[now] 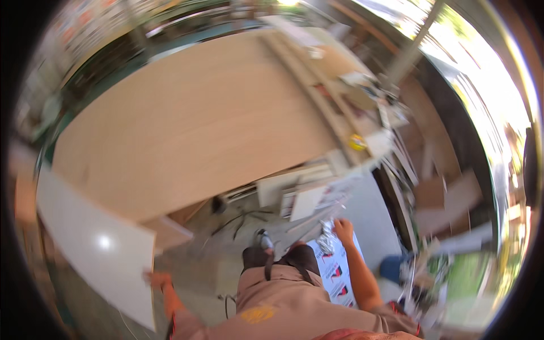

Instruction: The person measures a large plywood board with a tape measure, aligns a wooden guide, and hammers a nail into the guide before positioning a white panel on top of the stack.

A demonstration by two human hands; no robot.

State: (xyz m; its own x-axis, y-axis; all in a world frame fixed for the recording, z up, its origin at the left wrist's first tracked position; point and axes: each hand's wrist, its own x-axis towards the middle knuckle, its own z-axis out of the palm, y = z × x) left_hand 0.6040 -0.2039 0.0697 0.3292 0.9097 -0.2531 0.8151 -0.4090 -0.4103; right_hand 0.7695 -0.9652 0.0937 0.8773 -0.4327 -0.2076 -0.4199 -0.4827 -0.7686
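My left hand [160, 280] reaches to the right edge of a glossy white board [102, 243], its fingers stretched out and touching that edge, slightly blurred. My right hand [343, 231] is closed on a crumpled silvery sheet [327, 238], which looks like thin film or foil. It hangs over a white printed sheet [343, 277] with red and dark marks, just right of my legs. Ahead of me lies a large light-brown plywood panel [192, 124], flat and raised above the floor.
Long wooden strips [309, 85] lie along the panel's right side, with a yellow tape measure [356, 142] on them. Offcuts [306, 198] lean below its near edge. A black-legged stand [241, 220] is on the floor. Scrap boards [447, 198] and a blue bucket [391, 267] are at right.
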